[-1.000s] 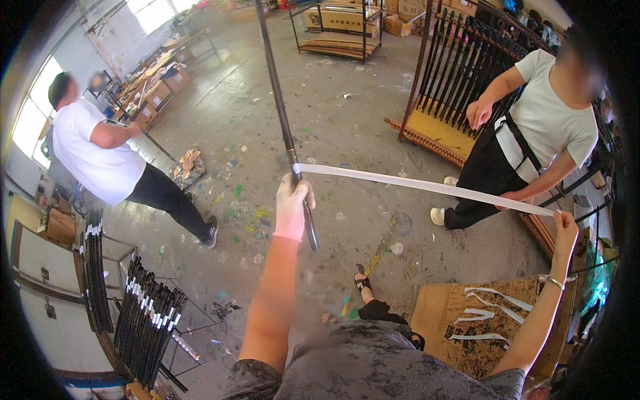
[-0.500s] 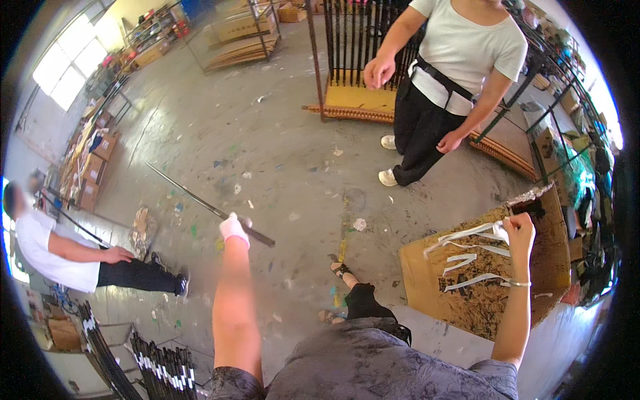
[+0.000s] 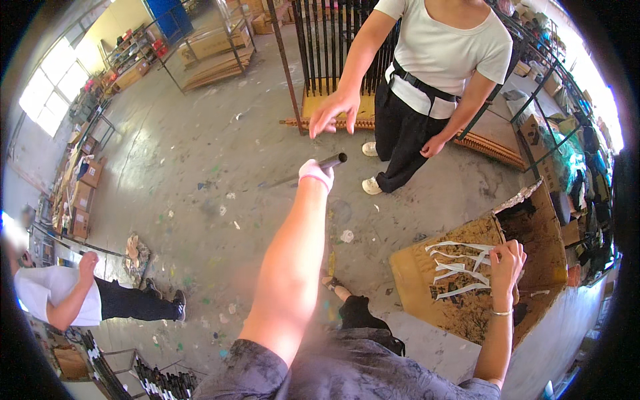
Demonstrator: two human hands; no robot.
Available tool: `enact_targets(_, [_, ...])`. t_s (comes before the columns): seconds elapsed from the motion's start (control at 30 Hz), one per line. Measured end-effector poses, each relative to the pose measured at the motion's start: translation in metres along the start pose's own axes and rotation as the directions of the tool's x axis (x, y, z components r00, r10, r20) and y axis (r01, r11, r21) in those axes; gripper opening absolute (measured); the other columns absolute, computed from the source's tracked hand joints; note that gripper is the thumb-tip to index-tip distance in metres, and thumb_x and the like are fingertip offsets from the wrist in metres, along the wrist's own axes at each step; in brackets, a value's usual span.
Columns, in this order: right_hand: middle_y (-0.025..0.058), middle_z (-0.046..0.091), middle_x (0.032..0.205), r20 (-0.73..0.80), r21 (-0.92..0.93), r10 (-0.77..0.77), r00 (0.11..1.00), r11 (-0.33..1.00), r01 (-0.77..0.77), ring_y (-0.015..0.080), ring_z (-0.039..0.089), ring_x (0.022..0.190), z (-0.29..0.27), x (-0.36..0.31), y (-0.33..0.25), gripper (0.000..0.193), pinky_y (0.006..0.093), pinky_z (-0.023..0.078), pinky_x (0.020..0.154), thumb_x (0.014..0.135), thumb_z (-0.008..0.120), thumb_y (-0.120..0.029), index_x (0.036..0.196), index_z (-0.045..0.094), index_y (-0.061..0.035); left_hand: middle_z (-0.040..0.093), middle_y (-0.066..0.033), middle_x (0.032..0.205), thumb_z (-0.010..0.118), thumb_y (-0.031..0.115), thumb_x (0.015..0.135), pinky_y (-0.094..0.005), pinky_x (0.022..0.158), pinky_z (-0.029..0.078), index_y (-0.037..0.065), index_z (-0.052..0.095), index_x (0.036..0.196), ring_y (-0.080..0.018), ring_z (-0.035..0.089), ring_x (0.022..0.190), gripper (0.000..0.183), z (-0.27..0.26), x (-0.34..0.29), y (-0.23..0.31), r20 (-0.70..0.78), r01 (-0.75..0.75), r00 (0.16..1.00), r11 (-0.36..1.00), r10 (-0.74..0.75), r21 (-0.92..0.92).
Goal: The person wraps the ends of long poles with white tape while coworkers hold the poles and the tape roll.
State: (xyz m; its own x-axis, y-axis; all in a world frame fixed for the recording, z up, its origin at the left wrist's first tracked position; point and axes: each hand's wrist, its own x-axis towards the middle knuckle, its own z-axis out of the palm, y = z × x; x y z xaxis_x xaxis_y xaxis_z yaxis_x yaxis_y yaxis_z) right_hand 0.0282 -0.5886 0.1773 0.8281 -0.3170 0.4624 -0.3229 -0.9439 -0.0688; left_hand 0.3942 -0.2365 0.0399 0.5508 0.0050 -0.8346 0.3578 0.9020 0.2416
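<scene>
My left hand (image 3: 315, 175), in a pale glove, is stretched far forward and closed around a dark tube (image 3: 332, 161). The tube's near round end points toward the other person; its far part runs off to the left, thin and blurred. To the right, my bare right hand (image 3: 508, 263) is at the edge of a cardboard box's flap (image 3: 410, 273). Its fingers are pinched at the ends of several white strips (image 3: 460, 268) that lie across the flap. Just beyond the tube, a co-worker's open hand (image 3: 337, 113) reaches out, apart from it.
The co-worker (image 3: 440, 53) in a white top stands ahead, before a rack of upright black rods (image 3: 333, 53). Another person (image 3: 67, 293) is at the left. Bundled black rods (image 3: 157, 380) stand at the lower left. Scraps are scattered over the grey floor (image 3: 200, 133).
My left hand has swung the tube forward and right toward the co-worker, whose hand has reached out lower and opened. My right hand has lowered, and the strips lie flatter on the flap.
</scene>
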Motion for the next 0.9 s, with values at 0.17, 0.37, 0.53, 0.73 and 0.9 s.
enact_targets(0.17, [0.0070, 0.049, 0.079, -0.022, -0.104, 0.121, 0.992, 0.987, -0.122, 0.0271, 0.049, 0.082, 0.004, 0.005, 0.022, 0.024, 0.0381, 0.037, 0.076, 0.063, 0.074, -0.008, 0.075, 0.053, -0.0050, 0.058, -0.0040, 0.074, 0.052, 0.024, 0.091, -0.0233, 0.044, 0.051, 0.009, 0.053, 0.087, -0.0162, 0.058, 0.055, 0.016, 0.041, 0.008, -0.025, 0.022, 0.100, 0.995, 0.990, -0.098, -0.098])
enact_targets(0.37, [0.0074, 0.049, 0.079, 0.033, -0.073, 0.126, 0.991, 0.990, -0.123, 0.0273, 0.049, 0.081, 0.007, 0.012, 0.032, 0.024, 0.0371, 0.037, 0.073, 0.062, 0.074, -0.006, 0.073, 0.052, -0.0047, 0.059, -0.0012, 0.074, 0.053, 0.024, 0.091, -0.0217, 0.046, 0.052, 0.011, 0.057, 0.083, -0.0144, 0.058, 0.055, 0.016, 0.055, 0.014, -0.020, 0.328, 0.207, 0.924, 0.978, -0.197, 0.004])
enact_targets(0.53, [0.0082, 0.051, 0.079, -0.034, -0.157, 0.004, 0.999, 0.988, -0.010, 0.0278, 0.051, 0.082, 0.009, 0.009, 0.032, 0.015, 0.0402, 0.040, 0.073, 0.061, 0.070, -0.001, 0.067, 0.056, -0.0035, 0.060, -0.0115, 0.094, 0.055, 0.030, 0.092, -0.0343, 0.061, 0.056, 0.008, 0.052, 0.108, -0.0250, 0.059, 0.084, 0.027, 0.052, -0.078, -0.021, 0.293, 0.001, 0.954, 0.980, -0.060, 0.198])
enact_targets(0.73, [0.0165, 0.056, 0.100, 0.320, -0.255, 0.209, 0.924, 0.958, -0.129, 0.0341, 0.052, 0.103, -0.014, 0.038, -0.024, 0.031, 0.0447, 0.038, 0.086, 0.059, 0.076, -0.006, 0.085, 0.061, 0.0022, 0.063, -0.0110, 0.094, 0.055, 0.033, 0.090, -0.0313, 0.065, 0.049, 0.001, 0.062, 0.099, -0.0180, 0.060, 0.071, 0.034, -0.103, -0.111, 0.014, 0.584, -0.489, 0.806, 0.448, -0.096, 0.749])
enact_targets(0.9, [0.0192, 0.058, 0.100, 0.303, 0.071, -0.192, 0.933, 0.981, 0.179, 0.0337, 0.054, 0.100, 0.028, 0.053, -0.097, 0.038, 0.0462, 0.039, 0.085, 0.060, 0.078, -0.007, 0.094, 0.063, 0.0036, 0.065, -0.0153, 0.100, 0.049, 0.042, 0.090, -0.0359, 0.082, 0.045, -0.002, 0.061, 0.109, -0.0233, 0.060, 0.089, 0.049, -0.314, -0.156, 0.059, 0.260, -0.282, 0.959, 0.344, 0.111, 0.895])
